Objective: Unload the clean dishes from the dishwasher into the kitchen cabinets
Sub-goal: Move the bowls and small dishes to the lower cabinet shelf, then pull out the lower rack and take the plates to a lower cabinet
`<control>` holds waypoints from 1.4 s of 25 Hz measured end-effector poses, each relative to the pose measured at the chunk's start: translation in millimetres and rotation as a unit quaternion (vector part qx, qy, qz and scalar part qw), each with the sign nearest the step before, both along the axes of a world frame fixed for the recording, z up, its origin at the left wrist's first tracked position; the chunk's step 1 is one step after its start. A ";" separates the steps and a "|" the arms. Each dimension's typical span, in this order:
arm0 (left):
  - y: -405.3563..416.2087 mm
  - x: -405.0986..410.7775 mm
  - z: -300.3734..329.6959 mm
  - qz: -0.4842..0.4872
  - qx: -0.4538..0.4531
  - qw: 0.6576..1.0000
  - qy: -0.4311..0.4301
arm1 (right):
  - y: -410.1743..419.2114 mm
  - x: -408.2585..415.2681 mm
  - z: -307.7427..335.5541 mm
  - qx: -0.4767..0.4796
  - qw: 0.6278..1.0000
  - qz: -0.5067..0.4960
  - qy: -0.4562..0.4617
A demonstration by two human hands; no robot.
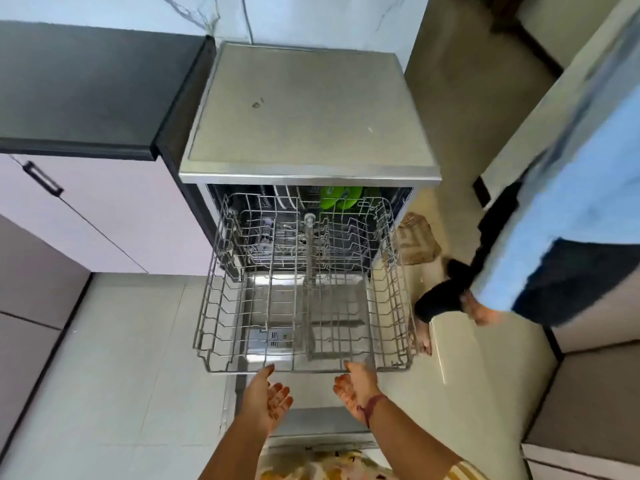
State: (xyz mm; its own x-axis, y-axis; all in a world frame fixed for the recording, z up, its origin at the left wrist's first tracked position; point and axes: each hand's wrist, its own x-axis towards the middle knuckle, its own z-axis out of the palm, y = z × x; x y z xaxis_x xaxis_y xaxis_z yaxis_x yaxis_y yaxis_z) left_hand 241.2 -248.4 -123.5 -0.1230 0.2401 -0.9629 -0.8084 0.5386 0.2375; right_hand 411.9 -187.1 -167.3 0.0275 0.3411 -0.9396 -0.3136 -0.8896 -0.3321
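The dishwasher point(311, 112) stands open with its door down. Its upper wire rack point(221, 306) is pulled far out and holds nothing that I can see. Deeper inside, a lower rack carries white plates point(285, 202) and a green dish point(341, 197). My left hand point(268, 400) and my right hand point(356, 386) are palm-up just below the rack's front rail, fingers relaxed. Their fingertips reach the rail's edge; neither hand holds anything.
A dark counter point(86, 88) with pale cabinet doors point(114, 220) stands left of the dishwasher. Another person in a blue top point(571, 220) stands at the right, foot point(481, 310) on the floor. A brown basket point(415, 240) sits beside the machine.
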 end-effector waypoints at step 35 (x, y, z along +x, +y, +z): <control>133.4 -43.2 -29.5 0.026 0.083 0.996 -0.022 | 88.6 -53.0 -3.0 0.078 0.969 -0.206 0.116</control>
